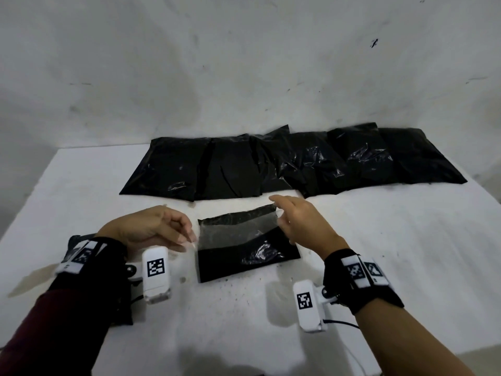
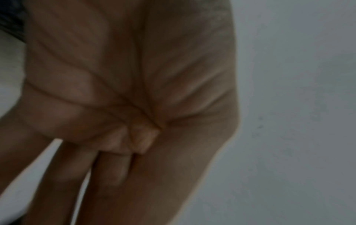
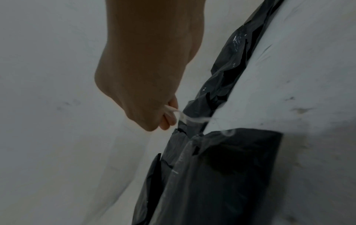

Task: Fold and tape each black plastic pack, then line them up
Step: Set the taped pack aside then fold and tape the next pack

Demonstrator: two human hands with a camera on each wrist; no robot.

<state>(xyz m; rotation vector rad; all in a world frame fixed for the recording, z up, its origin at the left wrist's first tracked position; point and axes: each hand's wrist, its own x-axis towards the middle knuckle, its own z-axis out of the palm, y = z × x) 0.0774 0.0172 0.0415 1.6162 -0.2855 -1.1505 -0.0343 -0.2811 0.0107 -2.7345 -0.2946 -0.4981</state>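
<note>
A folded black plastic pack (image 1: pixel 244 259) lies flat on the white table (image 1: pixel 379 253) in front of me. A strip of clear tape (image 1: pixel 235 232) stretches across its upper half. My left hand (image 1: pixel 189 236) pinches the strip's left end just off the pack's left edge. My right hand (image 1: pixel 280 215) pinches the right end above the pack's far right corner. The right wrist view shows the right hand (image 3: pixel 165 117) holding the whitish tape end (image 3: pixel 190 119) above the pack (image 3: pixel 231 167). In the left wrist view, only my blurred left hand (image 2: pixel 134 137) with curled fingers shows.
Several black packs (image 1: pixel 298 161) lie side by side, overlapping, in a row along the table's far edge against the white wall (image 1: pixel 244 63). The same row (image 3: pixel 231 60) runs behind my hand in the right wrist view. Small dark specks dot the table near the pack.
</note>
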